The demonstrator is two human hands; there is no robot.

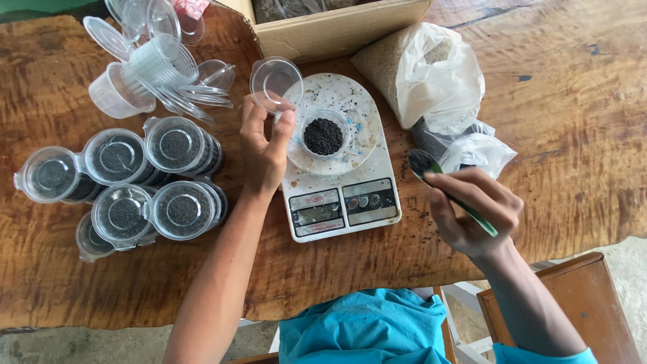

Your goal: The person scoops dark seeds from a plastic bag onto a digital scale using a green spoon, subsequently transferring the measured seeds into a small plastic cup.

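Filled lidded cups [145, 182] clustered at 9 o'clock, near table's left edge; bare wood [67, 283] open below them. Empty cups and lids [151, 64] heaped at 11 o'clock. Left hand [264, 145] touching scale's left rim, fingers pinching hinged clear lid [276, 82]. Small cup of dark seeds [324, 133] centred on scale [340, 162] platter. Right hand [475, 212] at 3 o'clock, fingers closed around green spoon [445, 189], bowl near plastic bags [438, 81]. Cardboard box [337, 27] at 12 o'clock.
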